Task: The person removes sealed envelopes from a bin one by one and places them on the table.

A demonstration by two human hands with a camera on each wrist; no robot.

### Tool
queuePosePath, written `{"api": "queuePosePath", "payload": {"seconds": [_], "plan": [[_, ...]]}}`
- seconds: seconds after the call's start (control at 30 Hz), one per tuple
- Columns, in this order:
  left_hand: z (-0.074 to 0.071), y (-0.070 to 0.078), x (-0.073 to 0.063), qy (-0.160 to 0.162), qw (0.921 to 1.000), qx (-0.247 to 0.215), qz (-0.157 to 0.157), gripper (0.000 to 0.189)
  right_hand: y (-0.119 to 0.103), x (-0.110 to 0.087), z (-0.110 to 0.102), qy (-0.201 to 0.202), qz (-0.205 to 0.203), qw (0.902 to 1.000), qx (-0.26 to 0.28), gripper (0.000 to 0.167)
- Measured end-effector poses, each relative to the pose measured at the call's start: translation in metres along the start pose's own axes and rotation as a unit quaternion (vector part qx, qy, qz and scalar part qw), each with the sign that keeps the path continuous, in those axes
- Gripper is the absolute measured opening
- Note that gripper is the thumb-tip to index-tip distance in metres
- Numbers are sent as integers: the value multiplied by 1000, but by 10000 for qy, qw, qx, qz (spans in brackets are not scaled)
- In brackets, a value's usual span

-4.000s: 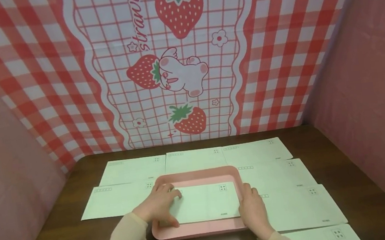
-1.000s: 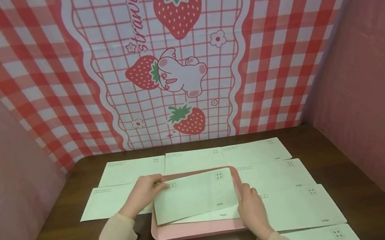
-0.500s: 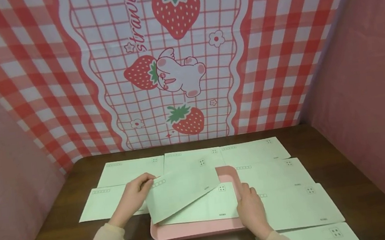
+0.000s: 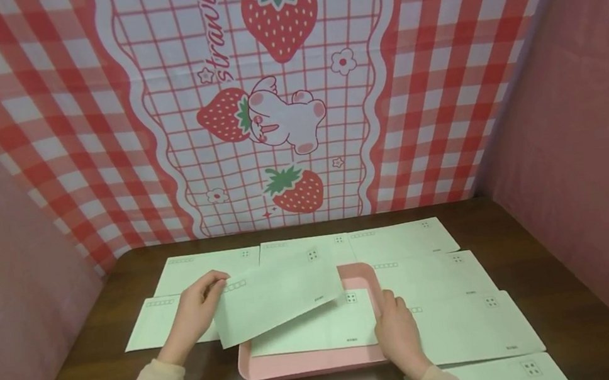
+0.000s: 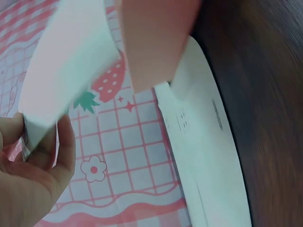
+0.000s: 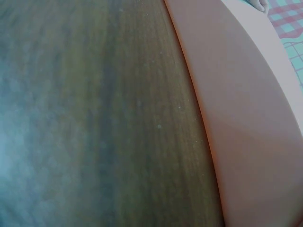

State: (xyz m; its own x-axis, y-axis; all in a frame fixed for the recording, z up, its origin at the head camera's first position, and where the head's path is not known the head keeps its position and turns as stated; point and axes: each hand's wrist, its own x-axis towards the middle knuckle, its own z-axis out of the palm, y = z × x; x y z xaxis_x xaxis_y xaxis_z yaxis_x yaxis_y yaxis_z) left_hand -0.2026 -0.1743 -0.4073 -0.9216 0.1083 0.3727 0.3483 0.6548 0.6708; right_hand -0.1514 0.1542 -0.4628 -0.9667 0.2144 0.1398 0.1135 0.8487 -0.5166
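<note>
My left hand (image 4: 196,308) pinches a white envelope (image 4: 277,295) by its upper left corner, tilted above the left part of a pink tray (image 4: 314,362). In the left wrist view the envelope (image 5: 66,61) is between the thumb and fingers of that hand (image 5: 35,175). Inside the tray lies another envelope (image 4: 322,335), partly covered by the raised one. My right hand (image 4: 398,330) grips the right side of the tray, its thumb side hidden. The right wrist view shows the tray's outer wall (image 6: 236,104) close up.
Several envelopes lie flat around the tray: a back row with one envelope (image 4: 402,240) at its right, a column with another envelope (image 4: 475,327) at the right, and one envelope (image 4: 156,325) at the left. The brown table (image 4: 590,332) meets a strawberry-print cloth (image 4: 296,121) behind.
The left hand, earlier over the tray's left side, has taken hold of the top envelope, lifted it and moved it left, uncovering another beneath. The right hand stays at the tray's right side.
</note>
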Motion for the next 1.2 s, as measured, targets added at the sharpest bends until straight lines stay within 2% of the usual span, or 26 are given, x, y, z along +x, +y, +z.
{"api": "queuePosePath", "payload": {"seconds": [0.07,0.17,0.3,0.47,0.57,0.73,0.87,0.97,1.07,1.2], "plan": [[0,1,0,94,9991,288,287,14,0,0,0,23,-6,10000,1,39],[1,4,1,340,9936,764,761,11,1,0,1,38,-8,10000,11,39],[1,7,0,612,9873,1130,932,9,2,0,1,78,-47,10000,38,37],[-3,4,-3,571,9844,1526,659,8,1,0,1,20,-21,10000,74,38],[-7,0,-4,602,9838,1595,548,9,1,0,1,14,2,10000,72,38],[-14,-10,-7,714,9869,1341,543,12,0,1,2,-39,42,10000,61,39],[-21,-17,-10,641,9919,1022,395,12,0,1,2,-56,95,9999,69,39],[-32,-21,-14,473,9954,828,80,13,-1,0,3,-111,117,9998,101,38],[-47,-24,-21,139,9968,752,-230,13,-1,0,3,-182,132,9997,110,37],[-67,-27,-27,-277,9951,865,-395,12,-1,1,1,-154,132,9998,84,38]]}}
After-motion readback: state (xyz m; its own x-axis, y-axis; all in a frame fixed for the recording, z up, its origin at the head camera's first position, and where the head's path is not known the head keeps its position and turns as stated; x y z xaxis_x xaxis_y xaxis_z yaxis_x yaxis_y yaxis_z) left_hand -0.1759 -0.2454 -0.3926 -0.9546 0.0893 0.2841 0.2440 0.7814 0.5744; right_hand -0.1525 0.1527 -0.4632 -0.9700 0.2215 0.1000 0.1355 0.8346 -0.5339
